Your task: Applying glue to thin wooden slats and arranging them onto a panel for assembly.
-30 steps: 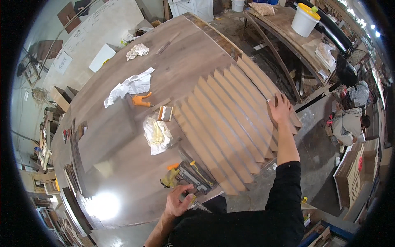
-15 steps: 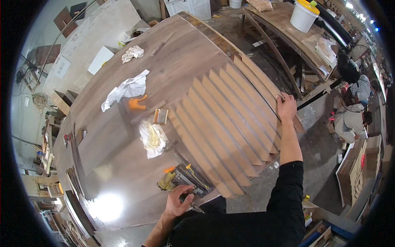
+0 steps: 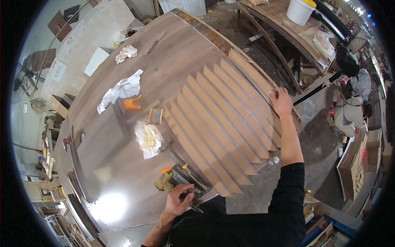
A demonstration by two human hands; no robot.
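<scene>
Boards lie side by side in a slanted row on the big brown table. Each one covers a bit of the next, like steps. The right hand rests at the far end of the row, by the table's edge, with its fingers curled over the top board. The left hand is at the near edge of the table. It is closed around a dark tool with yellow bits. A yellow-stained rag lies just left of the boards, with a small brush above it. An orange thing and white paper sit farther up the table. A white bucket stands on another bench, well away. A person crouches on the floor at the right.
</scene>
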